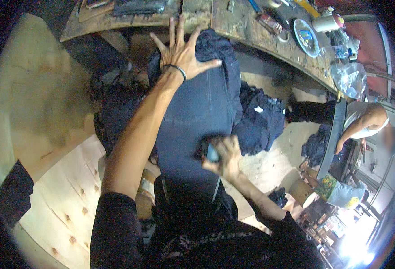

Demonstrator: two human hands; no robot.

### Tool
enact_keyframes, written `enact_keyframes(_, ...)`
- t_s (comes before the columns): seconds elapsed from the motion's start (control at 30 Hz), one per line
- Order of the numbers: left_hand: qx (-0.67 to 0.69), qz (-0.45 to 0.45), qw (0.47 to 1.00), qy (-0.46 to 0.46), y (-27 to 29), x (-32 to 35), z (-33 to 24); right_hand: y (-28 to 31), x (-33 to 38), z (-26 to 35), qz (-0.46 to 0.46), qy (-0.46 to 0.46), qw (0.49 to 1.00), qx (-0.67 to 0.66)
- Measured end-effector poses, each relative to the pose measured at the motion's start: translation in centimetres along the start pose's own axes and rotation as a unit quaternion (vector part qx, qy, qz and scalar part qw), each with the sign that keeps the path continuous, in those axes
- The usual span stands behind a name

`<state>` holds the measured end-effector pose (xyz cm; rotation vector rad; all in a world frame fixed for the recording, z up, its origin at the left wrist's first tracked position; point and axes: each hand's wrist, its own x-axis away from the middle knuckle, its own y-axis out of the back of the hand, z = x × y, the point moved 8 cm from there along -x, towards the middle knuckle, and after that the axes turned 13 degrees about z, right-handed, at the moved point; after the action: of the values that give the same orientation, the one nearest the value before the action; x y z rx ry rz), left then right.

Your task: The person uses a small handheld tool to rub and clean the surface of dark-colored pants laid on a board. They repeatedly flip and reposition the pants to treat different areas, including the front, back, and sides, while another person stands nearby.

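Dark navy cloth (pixel 184 107) with stitched seams, which looks like a garment, lies stretched out lengthwise in front of me. My left hand (pixel 179 56) is pressed on its far end, fingers spread wide, with a dark band around the wrist. Over the nearer right part of the cloth is my right hand (pixel 226 159), smeared by motion. Its fingers are closed around a small dark object with a light blue patch (pixel 212 153). The blur hides what kind of object it is. I cannot tell whether it touches the cloth.
A worn wooden table (pixel 238 22) runs across the far side, bearing a round metal tray (pixel 306 38) and tools. Dark cloth piles lie left (pixel 119 105) and right (pixel 261 119) of me. At the right, a co-worker (pixel 363 119) bends over a long dark strip.
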<state>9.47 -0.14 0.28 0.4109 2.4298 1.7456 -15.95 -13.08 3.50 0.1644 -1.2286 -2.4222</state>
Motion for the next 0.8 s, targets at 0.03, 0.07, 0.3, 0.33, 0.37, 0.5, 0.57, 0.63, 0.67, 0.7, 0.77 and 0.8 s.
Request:
enact_keyframes(0.03,-0.005,0.000,1.000,0.004,-0.1,0.0,0.1,-0.8,1.5,1.2,0.072,0.012,0.997,-0.008)
enact_keyframes(0.07,-0.004,-0.026,1.000,-0.008,0.3,0.0,0.0,-1.2,1.9,2.1,0.083,0.056,0.993,-0.064)
enact_keyframes(0.3,-0.015,-0.059,0.997,-0.038,1.7,-0.4,-0.2,-1.9,0.0,1.6,0.048,-0.001,0.999,0.025)
enact_keyframes(0.33,-0.007,-0.018,0.999,-0.049,0.9,-0.5,-0.4,-2.6,1.5,2.8,0.084,0.010,0.996,0.020)
enact_keyframes(0.37,-0.014,-0.016,0.999,-0.044,0.9,-0.7,-0.2,-3.2,1.7,2.9,0.141,0.019,0.990,-0.013)
enact_keyframes(0.5,-0.002,-0.042,0.998,-0.050,0.5,-0.7,0.0,-1.7,-2.6,2.5,0.067,-0.008,0.997,0.047)
enact_keyframes(0.57,0.024,-0.079,0.992,-0.095,0.9,-0.4,-0.5,-2.5,-1.8,3.2,0.061,-0.029,0.997,0.024)
enact_keyframes(0.63,0.014,-0.059,0.994,-0.093,0.4,-0.7,-0.4,-4.1,0.9,5.4,0.105,0.048,0.993,0.006)
enact_keyframes(0.67,0.007,-0.058,0.993,-0.105,0.3,-0.6,-0.6,-4.6,0.7,5.2,0.135,0.041,0.990,0.000)
enact_keyframes(0.7,-0.002,-0.060,0.991,-0.119,0.3,-0.7,-0.8,-4.8,-0.4,5.0,0.154,0.046,0.987,-0.006)
enact_keyframes(0.77,0.003,-0.058,0.989,-0.136,0.2,-0.7,-1.0,-2.8,-3.0,4.2,0.029,0.010,0.999,0.043)
enact_keyframes(0.8,0.010,-0.058,0.989,-0.137,0.2,-0.6,-1.0,-3.8,-2.1,5.0,0.050,0.025,0.998,0.041)
